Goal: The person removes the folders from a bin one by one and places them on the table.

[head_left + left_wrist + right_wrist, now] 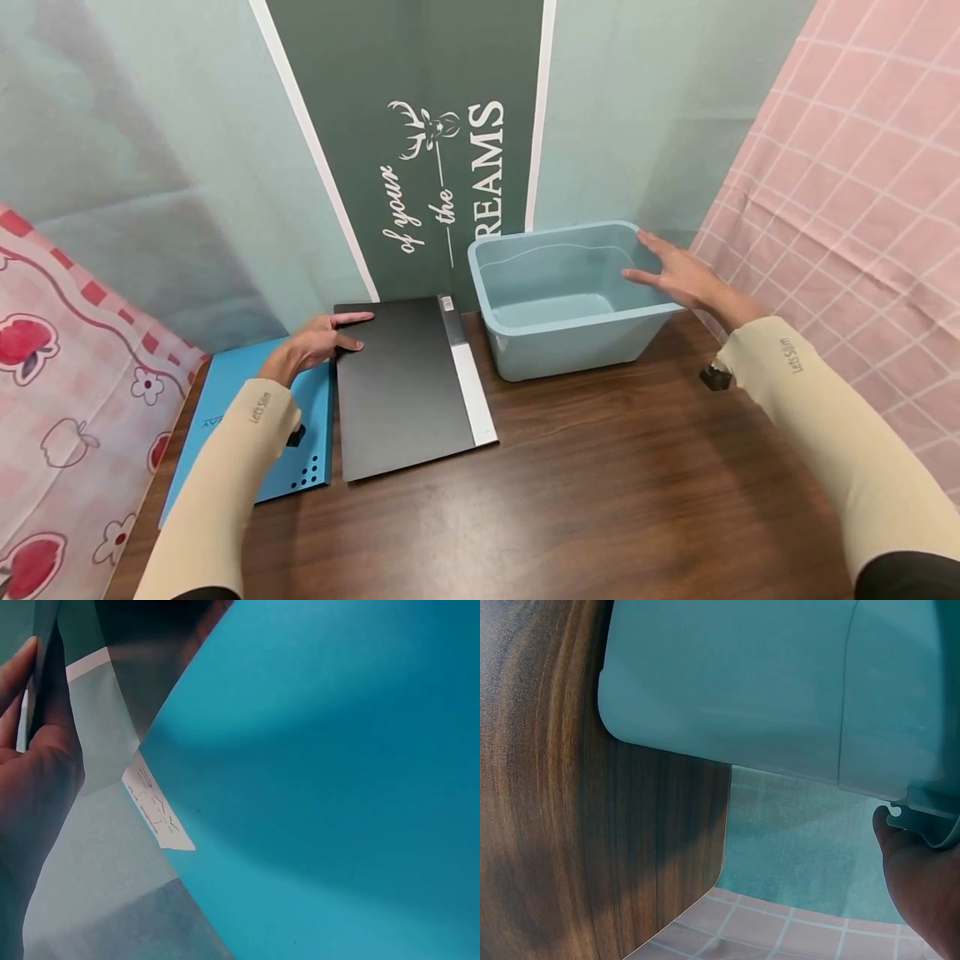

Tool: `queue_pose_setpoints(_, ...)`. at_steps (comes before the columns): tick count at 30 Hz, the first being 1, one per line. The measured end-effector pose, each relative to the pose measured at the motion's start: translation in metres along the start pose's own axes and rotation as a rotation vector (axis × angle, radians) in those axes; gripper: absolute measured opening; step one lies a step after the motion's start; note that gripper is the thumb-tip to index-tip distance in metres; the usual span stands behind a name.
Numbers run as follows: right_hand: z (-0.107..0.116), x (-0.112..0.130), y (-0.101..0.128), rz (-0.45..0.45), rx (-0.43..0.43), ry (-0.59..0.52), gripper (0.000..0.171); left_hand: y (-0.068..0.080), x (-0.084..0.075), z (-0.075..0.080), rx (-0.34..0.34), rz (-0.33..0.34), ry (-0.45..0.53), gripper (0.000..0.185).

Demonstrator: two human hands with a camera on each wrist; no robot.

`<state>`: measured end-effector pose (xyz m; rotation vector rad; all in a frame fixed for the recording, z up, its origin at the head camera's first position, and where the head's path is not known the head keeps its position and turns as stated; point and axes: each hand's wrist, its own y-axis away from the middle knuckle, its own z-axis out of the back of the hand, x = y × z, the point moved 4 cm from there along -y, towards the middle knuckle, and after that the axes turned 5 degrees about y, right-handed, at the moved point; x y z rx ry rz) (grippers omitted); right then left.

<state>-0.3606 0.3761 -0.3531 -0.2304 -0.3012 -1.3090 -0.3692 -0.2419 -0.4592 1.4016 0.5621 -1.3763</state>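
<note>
My left hand [315, 342] pinches the left edge of a black folder [405, 383], which lies flat with a white strip along its right side. In the left wrist view the folder's thin dark edge [46, 675] sits between thumb and fingers. Under the left wrist lies a blue folder [225, 375]; a small white label [157, 802] shows on it. My right hand [678, 271] grips the right rim of a blue-grey plastic bin [570, 346], thumb over the inside. In the right wrist view, part of the hand [922, 885] is at the rim's lip; some fingers are hidden.
Everything stands on a dark brown wooden table [570, 492]. A green and grey curtain [405, 67] hangs behind it. Pink checked cloth [862, 167] borders the right, and a fruit-patterned cloth [67, 375] the left. The bin's inside shows bare walls and floor.
</note>
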Motion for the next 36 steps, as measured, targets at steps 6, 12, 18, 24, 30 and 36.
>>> queue_pose_setpoints(6, -0.002, 0.001, -0.003, 0.011, -0.002, 0.0, 0.097, 0.0, 0.004, -0.004, -0.027, 0.012, -0.063, 0.065)
queue_pose_setpoints(12, -0.002, 0.002, -0.005, 0.016, -0.006, 0.005, 0.098, -0.002, 0.008, -0.007, -0.064, 0.028, -0.088, 0.068)
queue_pose_setpoints(18, -0.002, 0.004, -0.006, 0.023, -0.006, 0.021, 0.099, -0.001, 0.01, -0.014, -0.122, 0.016, -0.173, 0.069)
queue_pose_setpoints(24, -0.001, 0.004, -0.004, 0.027, -0.002, 0.059, 0.099, -0.001, 0.008, -0.026, -0.145, 0.039, -0.219, 0.07)
queue_pose_setpoints(30, 0.001, 0.001, -0.003, 0.026, -0.006, 0.08, 0.1, 0.0, 0.004, -0.031, -0.14, 0.037, -0.218, 0.069)
queue_pose_setpoints(36, 0.003, 0.003, -0.002, 0.048, -0.001, 0.114, 0.101, 0.006, -0.003, -0.032, -0.116, 0.006, -0.226, 0.068)
